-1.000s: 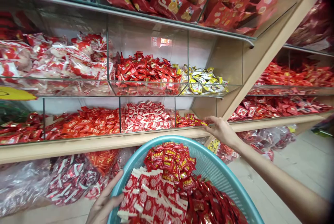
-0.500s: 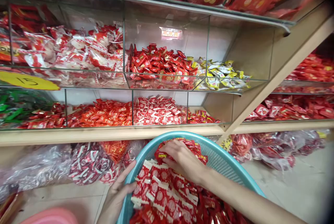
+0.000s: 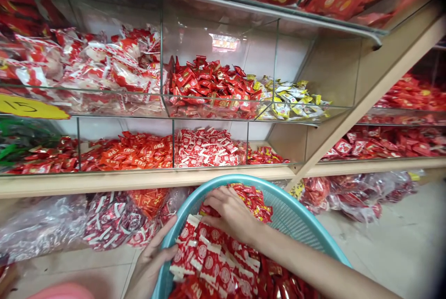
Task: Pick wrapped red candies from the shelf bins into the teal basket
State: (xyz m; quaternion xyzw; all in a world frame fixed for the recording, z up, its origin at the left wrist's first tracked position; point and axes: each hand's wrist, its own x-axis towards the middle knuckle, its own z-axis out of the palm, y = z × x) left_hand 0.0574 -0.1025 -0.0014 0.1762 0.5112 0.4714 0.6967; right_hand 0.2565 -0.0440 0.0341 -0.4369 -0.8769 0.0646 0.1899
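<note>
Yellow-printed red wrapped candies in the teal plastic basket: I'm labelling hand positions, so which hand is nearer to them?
Right. The right hand partly covers those candies, inside the basket; the left hand is at the basket's left rim, farther away.

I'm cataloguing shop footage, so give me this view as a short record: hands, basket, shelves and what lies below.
Left hand: against the left rim of the teal basket, its thumb and a finger visible
Right hand: inside the basket, over wrapped packets; any grip is hidden
Teal basket: perforated
Basket contents: red-and-white packets, red-and-yellow packets
Shelves: divided bins of wrapped packets, including yellow-and-white ones
Sign: yellow, reading 15
Below the shelves: clear plastic bags
</note>
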